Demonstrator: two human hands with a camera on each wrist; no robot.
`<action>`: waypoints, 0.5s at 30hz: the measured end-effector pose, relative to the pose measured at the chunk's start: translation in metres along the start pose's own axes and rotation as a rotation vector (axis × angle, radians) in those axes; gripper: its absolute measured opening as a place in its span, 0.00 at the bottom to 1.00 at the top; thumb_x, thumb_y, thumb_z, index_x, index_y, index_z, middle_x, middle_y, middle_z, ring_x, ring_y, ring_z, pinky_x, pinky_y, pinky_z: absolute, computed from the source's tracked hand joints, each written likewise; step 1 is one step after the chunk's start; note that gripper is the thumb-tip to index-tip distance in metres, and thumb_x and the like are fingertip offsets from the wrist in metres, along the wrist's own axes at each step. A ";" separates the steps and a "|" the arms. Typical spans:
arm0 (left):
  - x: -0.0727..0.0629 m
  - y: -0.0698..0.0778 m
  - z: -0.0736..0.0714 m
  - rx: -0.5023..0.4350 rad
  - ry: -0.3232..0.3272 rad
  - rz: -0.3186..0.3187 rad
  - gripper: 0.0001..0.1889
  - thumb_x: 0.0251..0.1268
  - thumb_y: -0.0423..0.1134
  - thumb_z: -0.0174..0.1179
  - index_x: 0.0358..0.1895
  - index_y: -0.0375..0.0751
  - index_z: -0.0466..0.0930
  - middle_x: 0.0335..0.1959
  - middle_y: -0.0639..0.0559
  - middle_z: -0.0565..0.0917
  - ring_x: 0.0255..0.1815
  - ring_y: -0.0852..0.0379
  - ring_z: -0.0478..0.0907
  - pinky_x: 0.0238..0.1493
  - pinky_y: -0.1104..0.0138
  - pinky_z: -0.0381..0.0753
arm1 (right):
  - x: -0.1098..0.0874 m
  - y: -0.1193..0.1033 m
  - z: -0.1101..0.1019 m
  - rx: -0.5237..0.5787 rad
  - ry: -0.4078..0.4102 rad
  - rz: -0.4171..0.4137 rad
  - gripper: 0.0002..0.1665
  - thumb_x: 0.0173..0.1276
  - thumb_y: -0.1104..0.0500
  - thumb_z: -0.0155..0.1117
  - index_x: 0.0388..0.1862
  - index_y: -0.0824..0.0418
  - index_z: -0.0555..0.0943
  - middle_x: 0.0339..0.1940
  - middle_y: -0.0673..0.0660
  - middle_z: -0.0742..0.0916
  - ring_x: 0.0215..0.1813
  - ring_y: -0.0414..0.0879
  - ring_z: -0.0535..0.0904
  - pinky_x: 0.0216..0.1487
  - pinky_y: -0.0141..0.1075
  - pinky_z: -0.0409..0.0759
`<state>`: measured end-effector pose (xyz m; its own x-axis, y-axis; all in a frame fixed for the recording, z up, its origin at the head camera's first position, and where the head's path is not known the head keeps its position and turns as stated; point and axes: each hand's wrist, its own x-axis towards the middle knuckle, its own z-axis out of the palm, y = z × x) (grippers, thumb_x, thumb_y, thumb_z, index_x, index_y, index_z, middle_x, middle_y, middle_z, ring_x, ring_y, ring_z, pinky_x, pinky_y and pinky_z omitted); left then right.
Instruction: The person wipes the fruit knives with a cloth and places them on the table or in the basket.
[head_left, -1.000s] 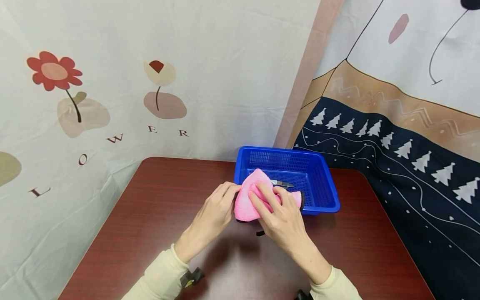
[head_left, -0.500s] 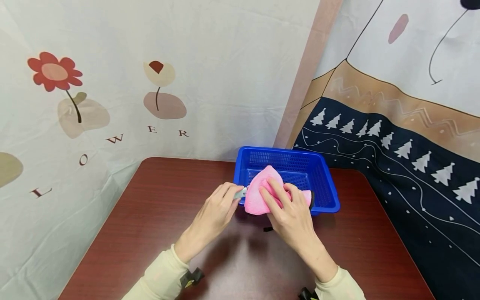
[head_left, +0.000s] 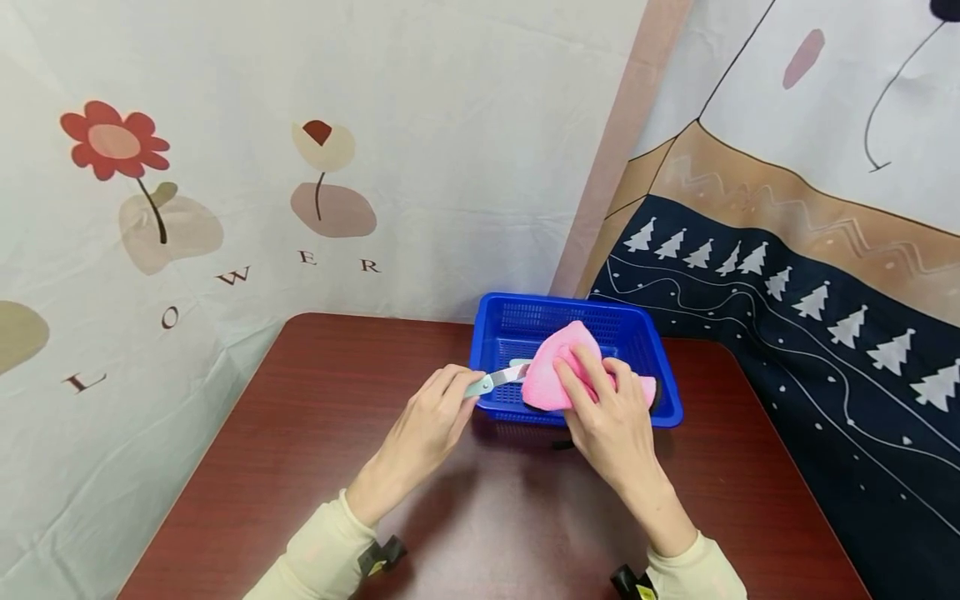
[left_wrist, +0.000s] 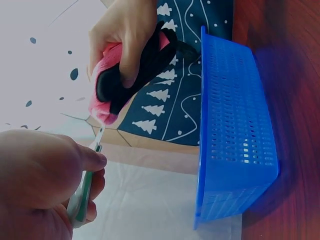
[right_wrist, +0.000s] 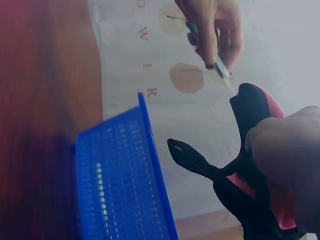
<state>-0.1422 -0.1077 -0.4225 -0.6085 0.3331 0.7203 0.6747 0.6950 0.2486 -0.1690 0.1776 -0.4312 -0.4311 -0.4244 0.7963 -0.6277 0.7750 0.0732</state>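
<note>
My left hand [head_left: 426, 425] grips the pale green handle of a folding knife [head_left: 482, 387]. Its silver blade [head_left: 510, 375] points right, out of the handle. The tip meets the left edge of a pink cloth [head_left: 546, 377] with black trim, bunched in my right hand [head_left: 611, 421]. Seen from the right wrist, a black loop [right_wrist: 192, 157] hangs off the cloth [right_wrist: 275, 107], and the blade [right_wrist: 230, 86] ends right at its folded black edge. The left wrist view shows my right thumb [left_wrist: 131, 65] pressed on the black side. Both hands are above the basket's near rim.
A blue perforated plastic basket [head_left: 663, 379] stands at the back of the dark red-brown table [head_left: 330, 400]. Inside it, a pale narrow thing [head_left: 518, 362] shows partly behind the blade. Patterned curtains [head_left: 450, 167] hang right behind the table.
My right hand has moved the cloth rightward along the knife, away from my left hand, baring first the handle end and then the blade. The left hand stays nearly in place.
</note>
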 end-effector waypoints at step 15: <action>-0.003 -0.005 -0.001 0.007 0.051 -0.022 0.16 0.69 0.22 0.75 0.57 0.31 0.86 0.47 0.43 0.88 0.47 0.48 0.86 0.47 0.60 0.91 | 0.004 0.009 -0.003 0.040 0.097 0.042 0.32 0.65 0.64 0.73 0.71 0.59 0.88 0.76 0.69 0.86 0.55 0.73 0.79 0.53 0.64 0.82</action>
<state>-0.1432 -0.1130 -0.4248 -0.6009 0.2845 0.7470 0.6580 0.7066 0.2602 -0.1737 0.1844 -0.4257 -0.3944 -0.3429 0.8526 -0.6362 0.7714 0.0159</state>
